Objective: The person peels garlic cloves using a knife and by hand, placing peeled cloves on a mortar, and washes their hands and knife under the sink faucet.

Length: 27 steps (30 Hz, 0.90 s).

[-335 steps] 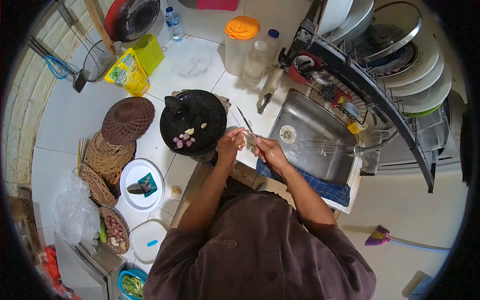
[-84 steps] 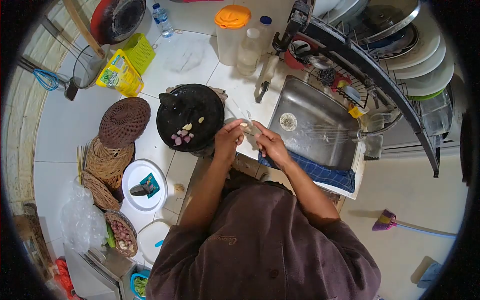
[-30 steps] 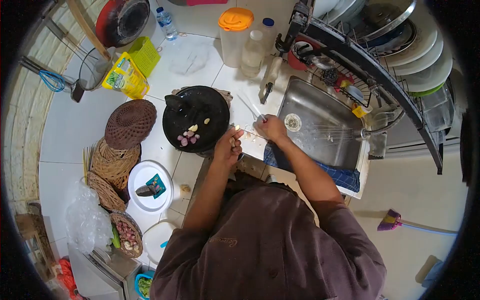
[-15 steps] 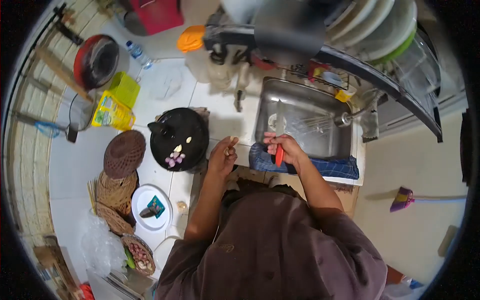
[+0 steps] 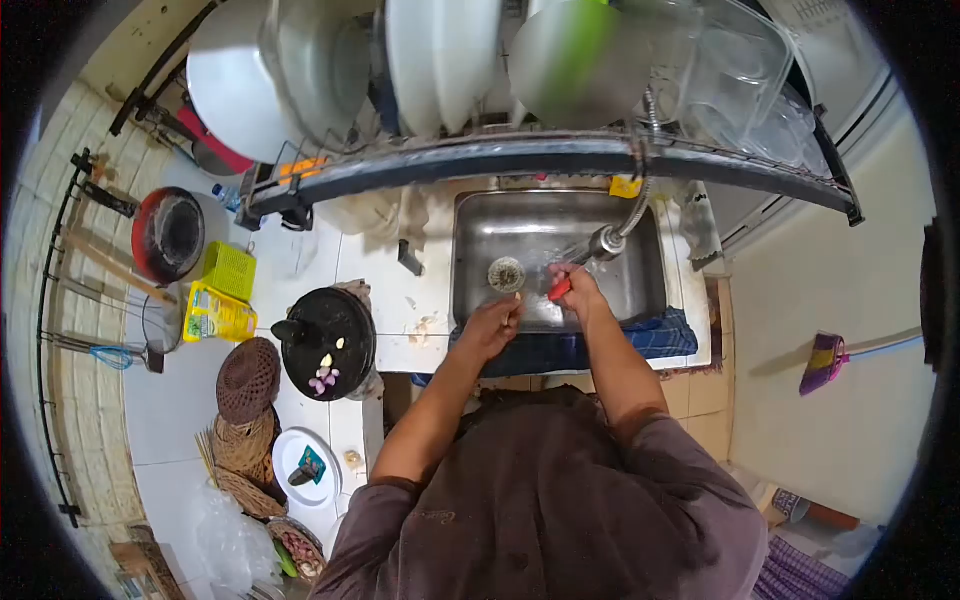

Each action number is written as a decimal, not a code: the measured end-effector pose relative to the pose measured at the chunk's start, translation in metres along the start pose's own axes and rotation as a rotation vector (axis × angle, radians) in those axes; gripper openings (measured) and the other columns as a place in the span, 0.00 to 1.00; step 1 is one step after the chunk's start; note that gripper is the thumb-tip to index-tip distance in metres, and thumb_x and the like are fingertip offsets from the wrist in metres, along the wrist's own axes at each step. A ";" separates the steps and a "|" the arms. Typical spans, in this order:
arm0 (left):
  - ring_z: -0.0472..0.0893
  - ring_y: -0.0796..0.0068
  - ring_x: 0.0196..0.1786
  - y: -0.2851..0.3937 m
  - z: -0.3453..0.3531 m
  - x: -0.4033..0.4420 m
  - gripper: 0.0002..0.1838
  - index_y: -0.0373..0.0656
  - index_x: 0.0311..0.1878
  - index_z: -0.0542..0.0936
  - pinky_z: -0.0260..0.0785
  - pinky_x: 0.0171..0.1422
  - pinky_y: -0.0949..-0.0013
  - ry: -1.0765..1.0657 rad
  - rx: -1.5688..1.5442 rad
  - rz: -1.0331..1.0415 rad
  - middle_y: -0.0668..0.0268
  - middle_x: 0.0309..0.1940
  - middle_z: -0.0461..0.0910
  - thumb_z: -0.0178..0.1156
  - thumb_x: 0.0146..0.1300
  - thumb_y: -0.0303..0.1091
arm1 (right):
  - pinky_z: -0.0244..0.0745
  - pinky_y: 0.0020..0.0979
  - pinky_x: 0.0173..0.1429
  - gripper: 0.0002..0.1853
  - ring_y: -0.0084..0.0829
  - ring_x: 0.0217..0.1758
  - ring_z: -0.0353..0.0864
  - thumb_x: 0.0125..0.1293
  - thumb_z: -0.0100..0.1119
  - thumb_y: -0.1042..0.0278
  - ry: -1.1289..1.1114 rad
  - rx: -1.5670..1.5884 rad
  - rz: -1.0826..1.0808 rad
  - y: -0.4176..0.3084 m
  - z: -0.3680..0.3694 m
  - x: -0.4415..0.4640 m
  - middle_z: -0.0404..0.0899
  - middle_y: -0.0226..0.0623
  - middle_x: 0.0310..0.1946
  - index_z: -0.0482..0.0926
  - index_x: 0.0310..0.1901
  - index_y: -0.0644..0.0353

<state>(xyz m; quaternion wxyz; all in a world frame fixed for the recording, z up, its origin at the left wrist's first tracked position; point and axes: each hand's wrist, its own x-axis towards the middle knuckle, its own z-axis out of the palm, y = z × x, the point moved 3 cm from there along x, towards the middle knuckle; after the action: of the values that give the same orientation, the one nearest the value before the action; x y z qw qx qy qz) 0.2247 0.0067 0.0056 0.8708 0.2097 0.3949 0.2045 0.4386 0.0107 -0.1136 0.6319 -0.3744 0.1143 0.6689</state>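
My left hand (image 5: pixel 488 328) is at the front rim of the steel sink (image 5: pixel 560 212), its fingertips pinched on a small pale piece that looks like a garlic clove (image 5: pixel 517 299). My right hand (image 5: pixel 582 292) is closed around the red handle of a knife (image 5: pixel 561 290) in the sink, under the tap (image 5: pixel 606 243); the blade is hard to make out. To the left of my hands, a dark stone mortar (image 5: pixel 310 365) bears peeled shallots (image 5: pixel 323 381) and a few pale garlic cloves (image 5: pixel 327 361), with its pestle (image 5: pixel 288 330) lying across the edge.
A dish rack (image 5: pixel 560 150) with plates and bowls hangs above the sink. Blue cloth (image 5: pixel 640 340) drapes over the sink's front edge. Left of the mortar are woven baskets (image 5: pixel 247 380), a white plate (image 5: pixel 290 452) and a yellow pouch (image 5: pixel 218 316). A broom (image 5: pixel 825 362) leans at the right.
My view has shifted right, toward the sink. Both hands have moved over the sink, and the knife, which was held upright, is now by the tap.
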 end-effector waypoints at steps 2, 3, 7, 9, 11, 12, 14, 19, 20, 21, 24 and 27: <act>0.68 0.82 0.22 -0.001 0.013 0.029 0.04 0.39 0.40 0.74 0.57 0.20 0.79 0.037 0.098 -0.006 0.69 0.26 0.72 0.57 0.62 0.27 | 0.67 0.31 0.22 0.08 0.27 0.16 0.66 0.66 0.41 0.71 -0.010 -0.019 -0.023 -0.011 -0.008 -0.010 0.72 0.35 0.23 0.72 0.37 0.59; 0.68 0.82 0.22 -0.003 0.022 0.044 0.03 0.40 0.38 0.74 0.57 0.20 0.79 0.052 0.144 -0.010 0.68 0.25 0.72 0.57 0.62 0.26 | 0.65 0.30 0.21 0.07 0.26 0.16 0.64 0.66 0.43 0.70 0.024 -0.069 -0.037 -0.015 -0.011 -0.023 0.72 0.34 0.22 0.73 0.38 0.59; 0.68 0.83 0.21 -0.012 0.064 0.090 0.02 0.42 0.35 0.73 0.56 0.20 0.79 0.045 0.208 -0.006 0.70 0.24 0.71 0.57 0.62 0.26 | 0.63 0.31 0.19 0.07 0.25 0.15 0.62 0.66 0.45 0.67 0.178 -0.198 -0.050 -0.032 -0.016 -0.073 0.72 0.32 0.23 0.72 0.39 0.57; 0.67 0.83 0.20 -0.021 0.082 0.108 0.02 0.44 0.35 0.73 0.55 0.19 0.80 0.140 0.130 -0.007 0.71 0.23 0.71 0.56 0.62 0.27 | 0.63 0.27 0.19 0.08 0.22 0.14 0.63 0.66 0.49 0.62 0.187 -0.214 -0.065 -0.038 -0.023 -0.092 0.72 0.28 0.20 0.73 0.37 0.55; 0.66 0.84 0.20 -0.030 0.087 0.126 0.02 0.45 0.34 0.73 0.54 0.19 0.80 0.056 -0.002 0.002 0.72 0.23 0.70 0.55 0.63 0.27 | 0.63 0.27 0.19 0.09 0.22 0.15 0.64 0.66 0.49 0.62 0.214 -0.176 -0.072 -0.047 -0.033 -0.102 0.74 0.29 0.21 0.74 0.41 0.55; 0.66 0.84 0.20 -0.032 0.088 0.134 0.02 0.45 0.33 0.73 0.53 0.19 0.81 0.014 -0.067 0.007 0.73 0.23 0.70 0.54 0.63 0.28 | 0.64 0.27 0.19 0.09 0.22 0.16 0.64 0.65 0.50 0.62 0.214 -0.176 -0.079 -0.051 -0.039 -0.104 0.75 0.30 0.22 0.74 0.42 0.56; 0.65 0.85 0.19 -0.036 0.085 0.139 0.03 0.46 0.33 0.73 0.53 0.19 0.81 -0.042 -0.032 -0.007 0.73 0.22 0.69 0.53 0.63 0.28 | 0.64 0.27 0.19 0.11 0.22 0.16 0.65 0.65 0.51 0.63 0.213 -0.173 -0.091 -0.059 -0.051 -0.106 0.76 0.31 0.23 0.74 0.45 0.57; 0.65 0.85 0.20 -0.028 0.094 0.126 0.05 0.43 0.40 0.73 0.55 0.19 0.79 0.063 0.192 -0.012 0.70 0.25 0.70 0.52 0.62 0.24 | 0.66 0.31 0.18 0.12 0.26 0.16 0.68 0.64 0.51 0.66 0.178 -0.243 -0.049 -0.056 -0.066 -0.082 0.76 0.39 0.27 0.73 0.46 0.62; 0.64 0.85 0.19 -0.028 0.091 0.132 0.05 0.43 0.41 0.74 0.54 0.18 0.80 0.062 0.191 0.030 0.70 0.26 0.71 0.52 0.62 0.24 | 0.66 0.30 0.18 0.10 0.27 0.17 0.68 0.64 0.51 0.66 0.183 -0.276 -0.027 -0.053 -0.065 -0.076 0.76 0.39 0.27 0.74 0.43 0.62; 0.64 0.86 0.18 -0.027 0.087 0.137 0.06 0.43 0.43 0.74 0.53 0.17 0.81 0.061 0.190 0.075 0.70 0.27 0.72 0.53 0.62 0.25 | 0.67 0.31 0.19 0.09 0.27 0.17 0.69 0.64 0.51 0.67 0.171 -0.318 -0.004 -0.052 -0.065 -0.072 0.75 0.38 0.26 0.74 0.41 0.62; 0.62 0.87 0.15 -0.010 0.089 0.121 0.09 0.41 0.47 0.74 0.51 0.15 0.83 0.062 0.352 0.067 0.68 0.34 0.77 0.54 0.65 0.27 | 0.69 0.32 0.21 0.06 0.28 0.19 0.71 0.64 0.51 0.68 0.110 -0.384 0.034 -0.050 -0.048 -0.064 0.74 0.37 0.23 0.75 0.37 0.61; 0.58 0.88 0.12 0.010 0.110 0.077 0.12 0.39 0.50 0.74 0.46 0.13 0.81 0.013 0.210 0.046 0.71 0.23 0.75 0.55 0.62 0.24 | 0.71 0.33 0.24 0.06 0.28 0.21 0.72 0.65 0.51 0.67 0.006 -0.316 0.027 -0.046 -0.025 -0.055 0.74 0.37 0.23 0.75 0.36 0.60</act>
<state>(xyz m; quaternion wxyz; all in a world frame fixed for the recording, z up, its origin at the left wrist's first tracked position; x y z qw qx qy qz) 0.3546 0.0325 0.0310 0.8364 0.3076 0.4149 0.1834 0.4860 -0.0387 -0.0813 0.5557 -0.4696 0.0145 0.6859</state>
